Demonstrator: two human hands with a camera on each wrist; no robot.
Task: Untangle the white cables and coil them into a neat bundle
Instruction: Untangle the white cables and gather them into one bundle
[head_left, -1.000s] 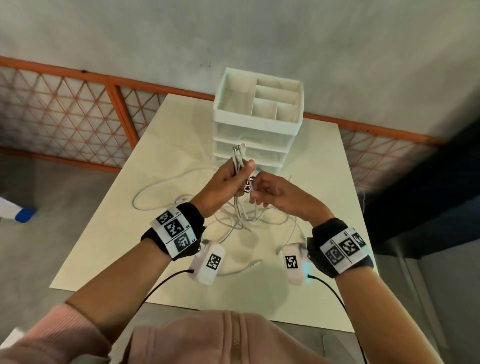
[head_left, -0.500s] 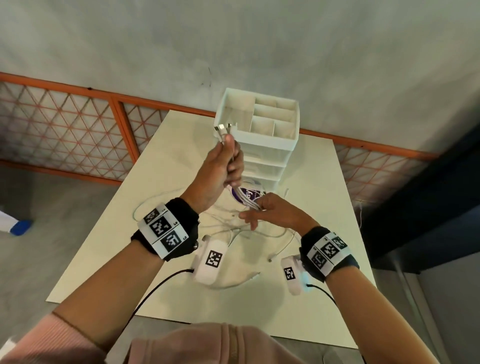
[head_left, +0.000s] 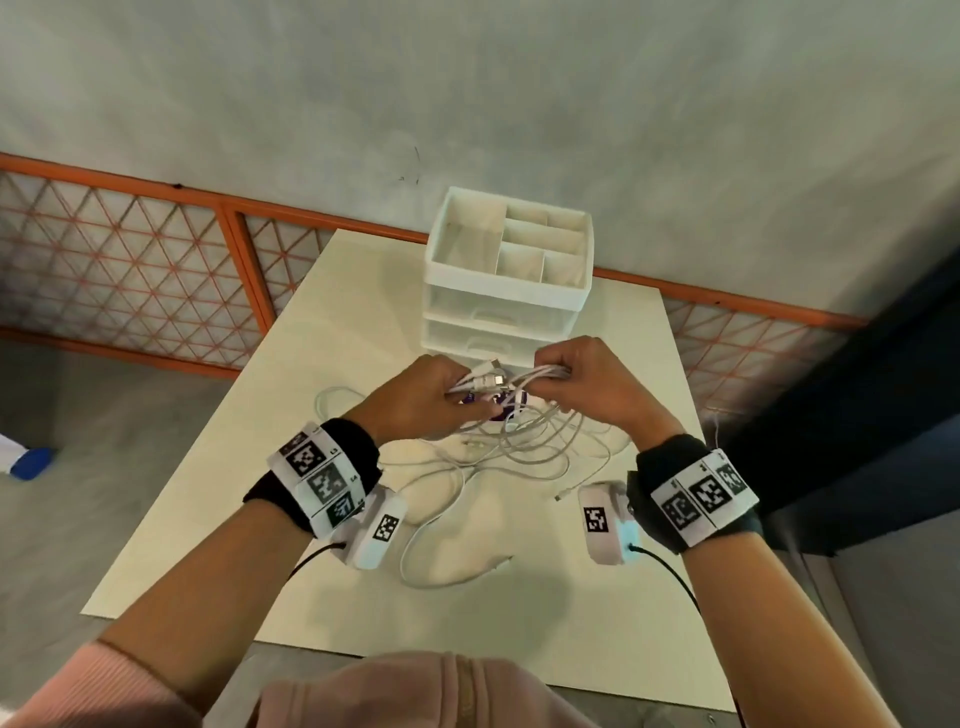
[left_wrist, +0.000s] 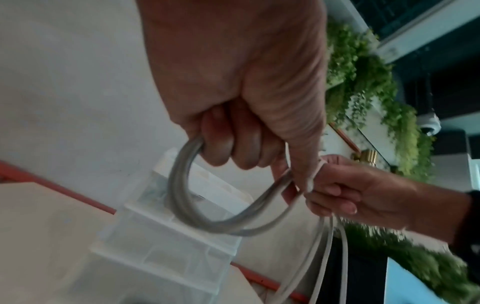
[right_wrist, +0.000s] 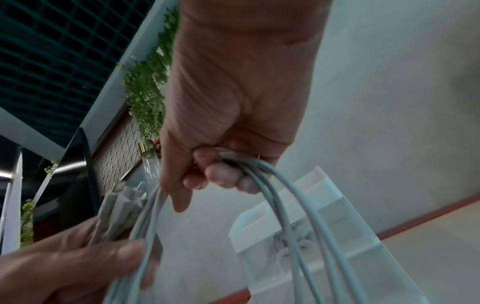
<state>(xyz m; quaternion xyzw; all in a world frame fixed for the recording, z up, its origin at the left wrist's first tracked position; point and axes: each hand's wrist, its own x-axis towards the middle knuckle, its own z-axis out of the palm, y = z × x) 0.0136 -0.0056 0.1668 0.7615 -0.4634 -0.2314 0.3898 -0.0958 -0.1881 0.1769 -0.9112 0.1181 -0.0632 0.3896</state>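
Observation:
Several white cables lie tangled on the cream table, with loops trailing toward the near edge. My left hand grips a bunch of cable strands with the plug ends sticking out to the right. My right hand grips the same strands a little further right, above the table. In the left wrist view the curled fingers hold a cable loop. In the right wrist view several strands hang from my fingers.
A white drawer organiser with open top compartments stands just behind the hands. A purple-labelled item lies under the cables, partly hidden. An orange-framed mesh fence runs behind the table. A loose cable end lies near my right wrist.
My left hand came down from its raised position by the organiser. My right hand rose from the table and took hold of the strands beside it; both hands now hold the cables level.

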